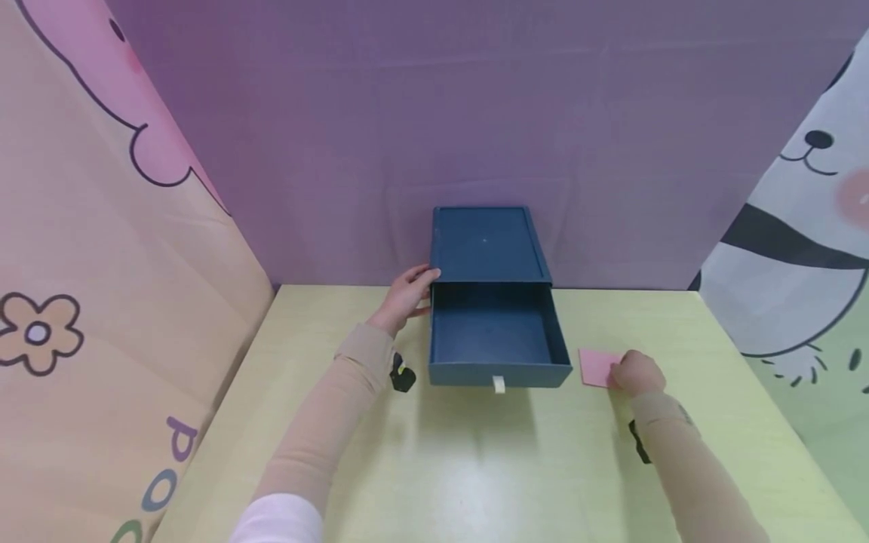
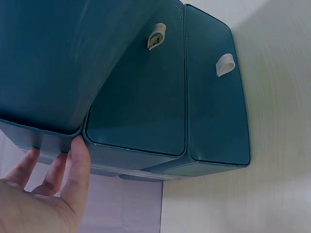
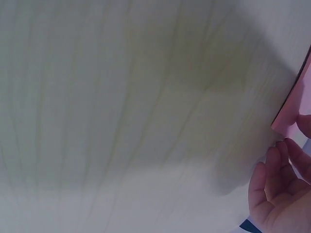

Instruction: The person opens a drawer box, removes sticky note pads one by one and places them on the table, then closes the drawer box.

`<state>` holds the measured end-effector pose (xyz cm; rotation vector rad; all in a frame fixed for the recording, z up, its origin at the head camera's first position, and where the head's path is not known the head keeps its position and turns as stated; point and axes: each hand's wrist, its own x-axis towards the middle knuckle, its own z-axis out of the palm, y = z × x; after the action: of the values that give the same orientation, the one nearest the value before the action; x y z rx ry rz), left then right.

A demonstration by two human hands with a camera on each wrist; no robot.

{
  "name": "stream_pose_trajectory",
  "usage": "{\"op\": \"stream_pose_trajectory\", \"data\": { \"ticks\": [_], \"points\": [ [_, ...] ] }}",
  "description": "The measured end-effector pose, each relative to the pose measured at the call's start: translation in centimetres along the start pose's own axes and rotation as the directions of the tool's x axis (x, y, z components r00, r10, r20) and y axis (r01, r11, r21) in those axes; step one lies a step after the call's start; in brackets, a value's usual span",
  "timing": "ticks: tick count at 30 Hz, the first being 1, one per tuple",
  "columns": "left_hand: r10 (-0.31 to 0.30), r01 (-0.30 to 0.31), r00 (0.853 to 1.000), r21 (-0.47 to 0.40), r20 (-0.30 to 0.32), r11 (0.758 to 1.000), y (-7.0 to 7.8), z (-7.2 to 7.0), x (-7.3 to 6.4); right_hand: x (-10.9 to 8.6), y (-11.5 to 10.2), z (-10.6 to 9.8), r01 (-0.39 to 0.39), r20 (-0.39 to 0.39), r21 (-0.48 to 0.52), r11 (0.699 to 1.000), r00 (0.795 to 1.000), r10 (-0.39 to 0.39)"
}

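A dark blue drawer box [image 1: 485, 241] stands against the back wall. Its top drawer [image 1: 498, 375] is pulled out toward me, and the inside that shows is bare. My left hand [image 1: 406, 296] rests at the box's left side, its extended fingertips [image 2: 59, 158] against the side wall just under the pulled-out drawer. On the table to the right lies a thin pink square pad [image 1: 597, 368], like sticky notes. My right hand [image 1: 638, 372] pinches its right edge, thumb on top and the other fingers curled at the rim.
Two lower drawers [image 2: 138, 102] of the box are closed, each with a pale loop tab [image 2: 225, 65]. The pale wooden table [image 1: 475, 483] runs back to a purple cloth wall [image 1: 353, 151]. Printed cloths hang left [image 1: 122, 302] and right [image 1: 781, 302].
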<state>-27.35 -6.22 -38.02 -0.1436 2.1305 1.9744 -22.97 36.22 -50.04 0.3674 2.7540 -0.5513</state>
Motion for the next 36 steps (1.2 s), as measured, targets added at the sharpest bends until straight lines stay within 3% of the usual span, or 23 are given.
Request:
{"op": "stream_pose_trajectory", "data": {
  "ticks": [9, 16, 21, 24, 27, 30, 32, 36],
  "points": [
    [0.005, -0.005, 1.000, -0.004, -0.004, 1.000, 0.0, 0.1, 0.3, -0.5, 0.2, -0.6, -0.026, 0.001, 0.058, 0.998, 1.000, 0.026],
    [0.003, -0.003, 1.000, -0.005, -0.006, 1.000, 0.0, 0.0, 0.2, -1.2, -0.4, -1.5, -0.005, -0.028, 0.101, 0.995, 1.000, 0.007],
    [0.000, 0.000, 1.000, -0.004, -0.004, 1.000, -0.1, 0.1, 0.2, -1.3, -0.4, -1.5, 0.036, -0.102, 0.244, 0.969, 0.995, -0.012],
    [0.001, -0.001, 1.000, -0.006, -0.004, 1.000, -0.1, 0.1, 0.2, -1.2, -0.4, -1.3, 0.060, -0.109, 0.428, 0.902, 0.994, -0.015],
    [0.003, -0.003, 1.000, -0.006, -0.007, 1.000, 0.0, 0.1, 0.3, -1.1, -0.6, -1.5, 0.064, -0.064, 0.610, 0.790, 0.997, -0.031],
    [0.002, -0.002, 1.000, -0.004, -0.006, 1.000, 0.0, 0.1, 0.3, -1.1, -0.6, -2.0, 0.062, 0.003, 0.725, 0.686, 0.996, -0.093],
    [0.000, 0.000, 1.000, -0.001, -0.003, 1.000, 0.0, 0.1, 0.2, -1.2, -0.5, -2.4, 0.068, 0.045, 0.775, 0.629, 0.986, -0.162],
    [-0.001, 0.001, 1.000, 0.004, -0.001, 1.000, -0.1, 0.0, 0.2, -1.5, -0.8, -3.4, 0.094, 0.080, 0.857, 0.507, 0.947, -0.311]
  ]
}}
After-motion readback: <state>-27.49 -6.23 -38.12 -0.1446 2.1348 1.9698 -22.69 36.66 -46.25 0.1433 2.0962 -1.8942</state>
